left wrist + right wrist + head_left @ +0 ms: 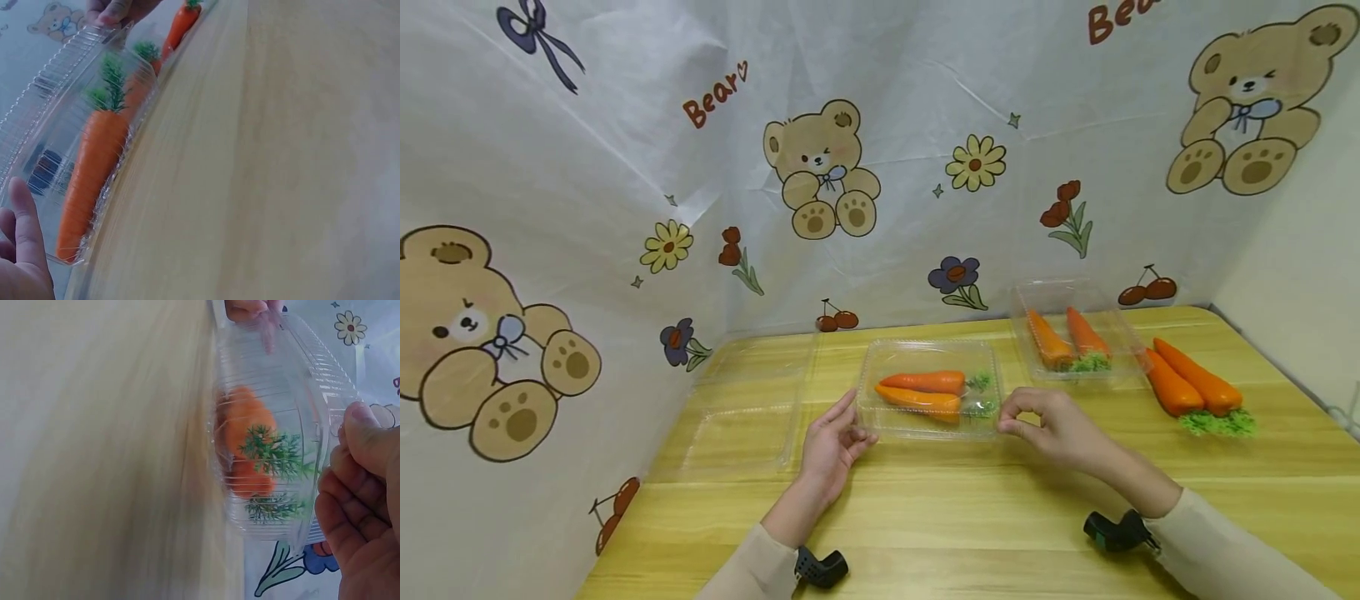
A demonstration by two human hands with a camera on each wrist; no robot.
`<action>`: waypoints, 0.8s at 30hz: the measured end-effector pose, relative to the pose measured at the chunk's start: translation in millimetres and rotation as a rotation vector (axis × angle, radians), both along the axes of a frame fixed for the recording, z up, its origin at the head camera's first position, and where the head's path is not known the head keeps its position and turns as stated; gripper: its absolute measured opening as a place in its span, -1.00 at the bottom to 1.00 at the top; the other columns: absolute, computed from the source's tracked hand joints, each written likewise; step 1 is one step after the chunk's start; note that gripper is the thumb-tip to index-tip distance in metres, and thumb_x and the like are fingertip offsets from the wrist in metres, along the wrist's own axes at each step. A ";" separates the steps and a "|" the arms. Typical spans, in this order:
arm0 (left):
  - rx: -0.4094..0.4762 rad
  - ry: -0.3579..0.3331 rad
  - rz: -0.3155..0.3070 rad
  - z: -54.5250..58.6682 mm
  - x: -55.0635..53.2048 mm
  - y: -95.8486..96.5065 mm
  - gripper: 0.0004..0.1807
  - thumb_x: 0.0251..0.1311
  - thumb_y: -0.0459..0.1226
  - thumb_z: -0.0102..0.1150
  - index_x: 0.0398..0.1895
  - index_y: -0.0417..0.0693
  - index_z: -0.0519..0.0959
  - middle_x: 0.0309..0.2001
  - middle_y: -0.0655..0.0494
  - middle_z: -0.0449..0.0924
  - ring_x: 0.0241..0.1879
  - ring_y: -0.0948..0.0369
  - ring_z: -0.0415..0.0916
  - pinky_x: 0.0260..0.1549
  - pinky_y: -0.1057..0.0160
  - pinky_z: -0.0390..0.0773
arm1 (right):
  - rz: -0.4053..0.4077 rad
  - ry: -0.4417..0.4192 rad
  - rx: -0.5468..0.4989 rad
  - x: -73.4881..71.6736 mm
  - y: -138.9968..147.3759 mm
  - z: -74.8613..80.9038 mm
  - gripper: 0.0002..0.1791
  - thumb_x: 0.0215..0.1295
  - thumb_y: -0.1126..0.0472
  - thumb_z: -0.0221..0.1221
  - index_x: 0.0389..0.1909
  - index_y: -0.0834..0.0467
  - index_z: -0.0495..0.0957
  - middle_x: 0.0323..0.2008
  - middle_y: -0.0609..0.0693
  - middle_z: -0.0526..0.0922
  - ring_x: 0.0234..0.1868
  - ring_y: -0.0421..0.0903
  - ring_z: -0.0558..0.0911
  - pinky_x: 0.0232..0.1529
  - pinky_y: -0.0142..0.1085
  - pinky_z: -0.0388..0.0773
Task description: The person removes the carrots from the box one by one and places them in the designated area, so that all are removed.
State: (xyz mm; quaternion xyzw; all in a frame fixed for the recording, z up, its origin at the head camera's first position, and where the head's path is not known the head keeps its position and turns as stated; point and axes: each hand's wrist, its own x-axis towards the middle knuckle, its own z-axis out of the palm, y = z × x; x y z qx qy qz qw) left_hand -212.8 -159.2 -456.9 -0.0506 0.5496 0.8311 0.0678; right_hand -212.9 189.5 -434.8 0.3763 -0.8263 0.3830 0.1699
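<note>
A clear container (925, 435) holding two orange carrots (920, 382) is pinched at one end by fingers of the right hand (1051, 427) and touched at the other by those of the left hand (829, 454), loosely spread. Beyond the right fingers, two more carrots (1087, 333) are held in a second container (1051, 298).

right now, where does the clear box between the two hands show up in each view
Head: the clear box sits just below the middle, between the left hand and the right hand.
Left wrist: the clear box slants down the left part of the picture.
Right wrist: the clear box is right of centre, mostly in the upper half.
Shared landmark: the green carrot tops inside it, visible in all three.
</note>
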 end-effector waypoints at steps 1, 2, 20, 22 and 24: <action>0.003 -0.007 0.002 0.0 0.3 0.3 -0.47 0.59 -0.24 -0.03 0.56 -0.04 0.31 -0.23 0.15 0.43 -0.41 0.31 0.50 -0.15 0.28 0.78 | 0.006 -0.003 0.004 0.1 0.7 1.1 -0.77 0.21 0.40 0.39 -0.40 -0.01 0.65 -0.33 -0.29 0.70 -0.24 -0.33 0.66 -0.24 -0.44 0.65; -0.001 -0.009 0.003 0.1 0.5 0.6 -0.48 0.59 -0.24 -0.03 0.56 -0.03 0.32 -0.23 0.16 0.43 -0.41 0.31 0.50 -0.15 0.28 0.78 | 0.010 -0.003 0.010 0.0 1.6 1.9 -0.78 0.21 0.40 0.39 -0.40 -0.01 0.65 -0.32 -0.29 0.69 -0.24 -0.33 0.66 -0.24 -0.43 0.65; -0.003 -0.004 0.015 0.4 -0.4 1.3 -0.52 0.63 -0.20 -0.12 0.53 -0.04 0.36 -0.26 0.17 0.41 -0.45 0.30 0.51 -0.15 0.22 0.79 | 0.046 0.041 0.015 -9.5 13.7 17.5 -0.89 0.33 0.26 0.34 -0.35 -0.02 0.66 -0.30 -0.26 0.69 -0.21 -0.29 0.64 -0.11 -0.53 0.60; -0.001 -0.011 0.018 0.2 -0.6 1.6 -0.52 0.62 -0.20 -0.10 0.53 -0.02 0.36 -0.24 0.15 0.42 -0.44 0.30 0.51 -0.14 0.22 0.79 | 0.044 0.042 0.013 -10.5 14.1 18.9 -0.92 0.34 0.23 0.33 -0.35 -0.01 0.67 -0.30 -0.26 0.68 -0.22 -0.29 0.64 -0.11 -0.56 0.58; -0.005 -0.016 0.018 -0.2 -0.9 2.0 -0.51 0.61 -0.22 -0.08 0.54 0.00 0.36 -0.21 0.12 0.43 -0.43 0.30 0.50 -0.14 0.23 0.79 | 0.039 0.043 0.013 -10.9 13.9 20.6 -0.93 0.35 0.20 0.33 -0.34 -0.02 0.67 -0.30 -0.26 0.68 -0.23 -0.30 0.64 -0.13 -0.57 0.57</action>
